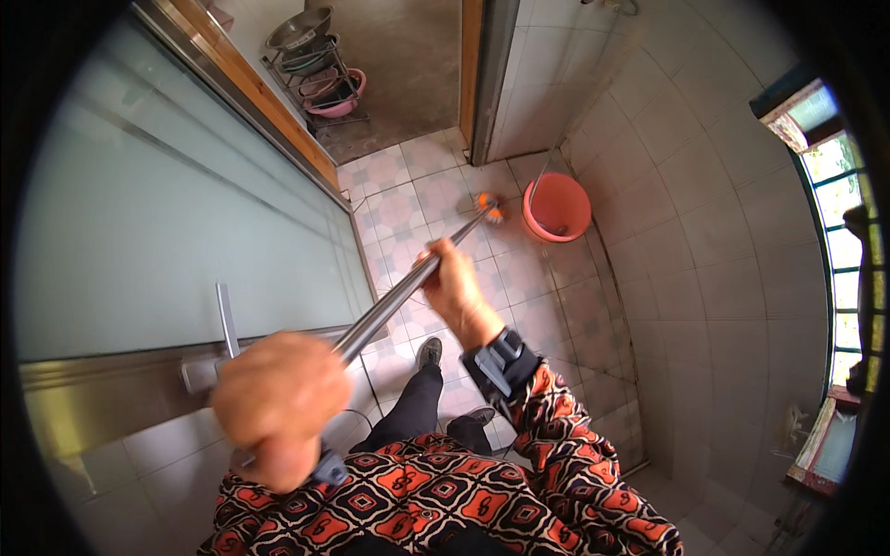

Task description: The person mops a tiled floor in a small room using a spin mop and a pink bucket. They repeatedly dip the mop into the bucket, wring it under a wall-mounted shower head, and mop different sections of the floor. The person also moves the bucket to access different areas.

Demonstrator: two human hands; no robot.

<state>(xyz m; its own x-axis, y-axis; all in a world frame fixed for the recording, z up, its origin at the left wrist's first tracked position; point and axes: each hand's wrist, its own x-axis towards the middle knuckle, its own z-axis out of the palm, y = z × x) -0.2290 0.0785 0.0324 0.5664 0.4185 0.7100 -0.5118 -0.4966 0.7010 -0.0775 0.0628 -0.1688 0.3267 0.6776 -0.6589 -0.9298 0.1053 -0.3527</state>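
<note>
My left hand (281,410), large and blurred at the lower left, is closed around the upper end of a long metal pole (389,306). Farther down the same pole, near the middle of the view, my right hand (448,285) grips it. The pole slants away to a small brush head (491,208) with orange and pale bristles, which is over the tiled floor (445,201); whether it touches the tiles is hard to tell. Just right of the brush stands a pink plastic bucket (556,208), with something dark and small at its bottom.
A frosted glass door (188,194) with a metal handle (226,320) is on the left. Beyond the doorway, a metal rack (341,66) holds stacked basins. A tiled wall (695,243) with a barred window (845,264) rises on the right. My shoes (430,352) are on the floor below.
</note>
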